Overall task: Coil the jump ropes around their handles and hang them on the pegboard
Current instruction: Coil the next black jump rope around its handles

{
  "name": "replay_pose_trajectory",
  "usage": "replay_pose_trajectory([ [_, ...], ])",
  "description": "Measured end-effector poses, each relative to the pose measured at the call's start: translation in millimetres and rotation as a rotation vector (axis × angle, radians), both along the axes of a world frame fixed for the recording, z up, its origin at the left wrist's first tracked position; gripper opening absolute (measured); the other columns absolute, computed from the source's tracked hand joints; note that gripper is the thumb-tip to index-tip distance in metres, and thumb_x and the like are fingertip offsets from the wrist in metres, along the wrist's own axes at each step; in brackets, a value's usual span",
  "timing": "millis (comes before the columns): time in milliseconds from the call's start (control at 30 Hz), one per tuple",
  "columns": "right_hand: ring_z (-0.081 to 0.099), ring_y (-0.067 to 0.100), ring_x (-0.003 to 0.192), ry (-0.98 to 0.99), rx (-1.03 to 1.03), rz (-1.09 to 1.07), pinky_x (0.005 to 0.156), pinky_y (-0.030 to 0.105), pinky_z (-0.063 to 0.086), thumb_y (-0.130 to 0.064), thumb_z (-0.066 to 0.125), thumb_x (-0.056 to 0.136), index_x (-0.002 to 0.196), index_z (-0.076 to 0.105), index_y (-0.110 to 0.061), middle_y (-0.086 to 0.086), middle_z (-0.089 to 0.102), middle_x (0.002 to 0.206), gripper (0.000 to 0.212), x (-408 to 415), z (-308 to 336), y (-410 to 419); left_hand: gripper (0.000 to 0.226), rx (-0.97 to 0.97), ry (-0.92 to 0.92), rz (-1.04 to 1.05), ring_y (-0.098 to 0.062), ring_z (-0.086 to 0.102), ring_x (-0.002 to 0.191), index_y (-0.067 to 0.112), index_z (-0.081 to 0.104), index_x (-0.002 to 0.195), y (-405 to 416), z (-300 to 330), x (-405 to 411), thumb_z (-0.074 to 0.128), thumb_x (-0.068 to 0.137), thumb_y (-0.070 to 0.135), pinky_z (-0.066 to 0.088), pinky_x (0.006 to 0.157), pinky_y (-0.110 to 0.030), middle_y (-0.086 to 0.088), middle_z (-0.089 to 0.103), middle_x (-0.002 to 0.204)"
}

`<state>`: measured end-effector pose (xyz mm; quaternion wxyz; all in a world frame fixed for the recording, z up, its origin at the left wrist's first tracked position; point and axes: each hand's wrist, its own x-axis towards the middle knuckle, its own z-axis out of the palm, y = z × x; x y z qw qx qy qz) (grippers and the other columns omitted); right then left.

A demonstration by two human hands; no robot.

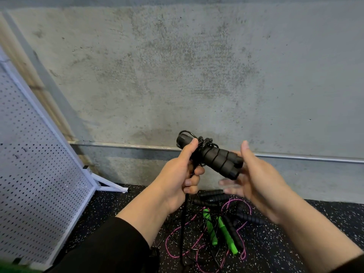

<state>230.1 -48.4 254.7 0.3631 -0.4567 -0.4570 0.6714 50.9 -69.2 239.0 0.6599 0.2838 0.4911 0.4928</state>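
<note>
Head view, pegboard (pixel 39 174): it leans at your far left, waiting.
Left hand (pixel 181 174): you squeeze the black handles (pixel 216 156) and cord. Keep it tight.
Right hand (pixel 254 178): fingers loose, just beside the handle ends. Wind the hanging cord neatly.
Floor: more ropes (pixel 220 229) lie below.

Likely gym: speckled rubber floor (pixel 295 243), concrete wall (pixel 177 66), pegboard (pixel 35 174), jump ropes (pixel 220 229).

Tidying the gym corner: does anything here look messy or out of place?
Yes: a tangle of jump ropes with green and black handles lies heaped on the floor instead of hanging on the pegboard.
</note>
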Motion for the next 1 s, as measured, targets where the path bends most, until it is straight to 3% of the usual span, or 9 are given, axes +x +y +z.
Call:
replay_pose_trajectory([
  [100, 0.064, 0.023, 0.060, 0.155, -0.257, 0.206, 0.052, 0.027, 0.057, -0.065, 0.047, 0.090, 0.125, 0.070, -0.021, 0.023, 0.071, 0.099, 0.060, 5.2, 1.9, -1.4, 0.056, 0.011, 0.052, -0.011, -0.008, 0.020, 0.049, 0.016, 0.055, 0.107, -0.5, 0.8, 1.2, 0.062, 0.086, 0.068, 0.016, 0.042, -0.021, 0.003, 0.043, 0.066],
  [233, 0.057, 0.016, 0.054, 0.221, -0.236, 0.202, 0.047, 0.021, 0.052, -0.035, 0.072, 0.081, 0.136, 0.056, -0.008, 0.015, 0.066, 0.084, 0.064, 7.3, 0.0, 1.1, 0.059, 0.007, 0.083, -0.020, -0.008, 0.022, 0.047, 0.016, 0.058, 0.109, 0.0, 0.4, -0.8, 0.061, 0.085, 0.070, 0.018, 0.041, -0.021, 0.004, 0.044, 0.065],
  [367, 0.051, 0.014, 0.055, 0.186, -0.139, 0.118, 0.046, 0.020, 0.047, -0.020, 0.074, 0.084, 0.132, 0.055, -0.005, 0.012, 0.062, 0.076, 0.053, 3.6, -2.0, -0.4, 0.055, 0.021, 0.077, -0.030, -0.008, 0.022, 0.049, 0.018, 0.062, 0.107, 0.1, 1.4, -1.7, 0.061, 0.087, 0.068, 0.018, 0.043, -0.021, 0.003, 0.046, 0.067],
  [533, 0.056, 0.018, 0.061, -0.100, 0.220, -0.056, 0.052, 0.031, 0.048, -0.011, 0.073, 0.089, 0.113, 0.064, -0.017, 0.010, 0.067, 0.074, 0.026, -0.2, -0.1, -1.3, 0.053, -0.008, 0.062, -0.117, -0.007, 0.018, 0.048, 0.023, 0.065, 0.100, -2.4, 2.0, 2.3, 0.051, 0.089, 0.073, 0.015, 0.042, -0.020, 0.003, 0.047, 0.072],
  [633, 0.059, 0.013, 0.062, -0.258, 0.419, -0.120, 0.056, 0.036, 0.051, -0.013, 0.075, 0.088, 0.112, 0.063, -0.032, 0.001, 0.070, 0.080, 0.033, 0.9, -0.8, 0.8, 0.075, -0.025, 0.042, -0.131, -0.006, 0.019, 0.046, 0.014, 0.065, 0.123, -4.5, 3.9, 4.3, 0.046, 0.089, 0.077, 0.016, 0.041, -0.019, 0.003, 0.048, 0.072],
  [767, 0.061, -0.006, 0.082, -0.579, 0.685, -0.097, 0.076, 0.017, 0.046, -0.023, 0.077, 0.088, 0.112, 0.054, -0.057, -0.027, 0.067, 0.090, 0.048, 5.9, -9.0, 4.4, 0.090, -0.044, 0.028, -0.111, -0.005, 0.019, 0.045, 0.008, 0.059, 0.136, -2.8, 2.7, 3.1, 0.044, 0.085, 0.081, 0.017, 0.038, -0.018, 0.004, 0.050, 0.071],
  [833, 0.056, -0.012, 0.090, -0.675, 0.767, -0.066, 0.075, 0.005, 0.038, -0.025, 0.076, 0.088, 0.116, 0.052, -0.059, -0.030, 0.064, 0.090, 0.050, 5.1, -9.4, 1.8, 0.096, -0.059, 0.005, -0.095, -0.005, 0.019, 0.045, 0.006, 0.057, 0.138, -2.2, 0.8, 2.5, 0.043, 0.083, 0.084, 0.017, 0.037, -0.019, 0.004, 0.049, 0.070],
  [1000, 0.054, 0.001, 0.097, -0.799, 0.965, 0.021, 0.082, 0.007, 0.037, -0.024, 0.073, 0.090, 0.128, 0.047, -0.052, -0.022, 0.062, 0.108, 0.053, 3.0, -11.7, 3.4, 0.087, -0.052, -0.044, -0.055, -0.007, 0.016, 0.048, 0.019, 0.065, 0.126, -3.3, 0.5, 0.7, 0.047, 0.077, 0.088, 0.014, 0.038, -0.020, 0.004, 0.046, 0.070],
])
